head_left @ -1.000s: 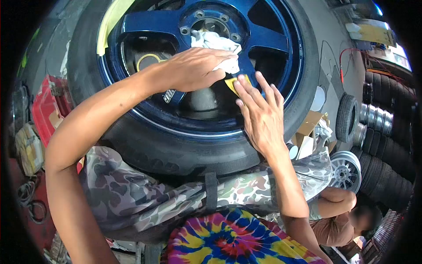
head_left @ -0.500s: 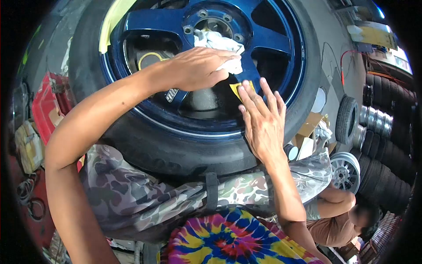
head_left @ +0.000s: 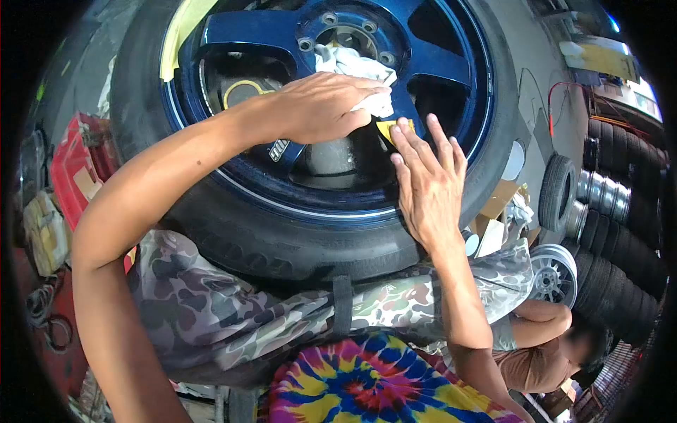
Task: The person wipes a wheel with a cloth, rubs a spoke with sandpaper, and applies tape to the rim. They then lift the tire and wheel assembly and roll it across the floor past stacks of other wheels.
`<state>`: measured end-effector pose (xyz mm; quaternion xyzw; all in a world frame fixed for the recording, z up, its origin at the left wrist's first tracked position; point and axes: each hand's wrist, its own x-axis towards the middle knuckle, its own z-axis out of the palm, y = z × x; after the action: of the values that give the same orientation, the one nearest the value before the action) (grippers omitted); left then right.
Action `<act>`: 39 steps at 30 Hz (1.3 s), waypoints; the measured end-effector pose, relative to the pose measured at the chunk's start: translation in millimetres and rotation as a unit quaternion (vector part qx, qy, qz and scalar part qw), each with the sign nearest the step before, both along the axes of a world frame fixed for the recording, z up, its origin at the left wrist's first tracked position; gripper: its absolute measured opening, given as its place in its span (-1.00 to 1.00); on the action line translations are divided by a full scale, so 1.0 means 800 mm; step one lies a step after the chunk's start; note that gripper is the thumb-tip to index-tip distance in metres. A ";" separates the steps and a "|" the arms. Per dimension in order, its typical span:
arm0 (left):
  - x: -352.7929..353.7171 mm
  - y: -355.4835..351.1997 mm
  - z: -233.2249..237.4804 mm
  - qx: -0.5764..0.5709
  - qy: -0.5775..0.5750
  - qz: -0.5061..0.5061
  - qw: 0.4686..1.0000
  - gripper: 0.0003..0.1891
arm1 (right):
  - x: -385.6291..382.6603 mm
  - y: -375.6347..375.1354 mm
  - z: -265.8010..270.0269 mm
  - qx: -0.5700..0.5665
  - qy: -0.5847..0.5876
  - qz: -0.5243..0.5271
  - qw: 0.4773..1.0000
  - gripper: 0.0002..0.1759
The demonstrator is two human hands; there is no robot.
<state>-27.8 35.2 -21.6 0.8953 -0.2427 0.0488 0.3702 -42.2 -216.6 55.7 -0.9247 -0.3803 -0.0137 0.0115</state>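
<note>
A tire (head_left: 310,243) with a dark blue spoked rim (head_left: 247,29) lies face up in front of my legs. My left hand (head_left: 328,106) is closed on a white cloth (head_left: 345,62), bunched against the spoke below the hub. Under the fingertips of my right hand (head_left: 428,176) is a small folded piece of yellow sandpaper (head_left: 386,130), pressed to the same spoke's right edge. That hand's outer fingers are stretched and raised off the rim. My left forearm crosses the rim and hides part of it.
Yellow masking tape (head_left: 185,32) runs along the rim's upper left. A yellow ring (head_left: 240,86) shows in a spoke gap. At left stands a red container (head_left: 79,169). Stacked tires (head_left: 613,275) and a silver wheel (head_left: 553,275) are at right, near a seated person (head_left: 539,352).
My right hand has slid slightly up and right along the spoke, with the yellow sandpaper under its fingers. My left hand stays on the cloth. The view has shifted a little.
</note>
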 end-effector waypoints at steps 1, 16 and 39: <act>0.003 0.002 0.000 0.002 -0.002 0.002 1.000 -0.44 | -0.003 0.000 -0.002 0.002 -0.002 0.002 1.000 -0.54; 0.008 0.005 -0.006 -0.003 -0.024 -0.003 1.000 -0.45 | -0.011 0.000 -0.008 0.037 0.031 -0.004 0.999 -0.54; -0.001 0.000 -0.004 0.018 0.024 -0.014 0.999 -0.41 | -0.011 0.003 -0.007 0.023 0.045 -0.015 0.999 -0.56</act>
<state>-28.4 35.4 -24.6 0.8993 -0.2468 0.0179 0.3606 -51.0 -213.8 49.8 -0.9296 -0.3647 0.0187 0.0500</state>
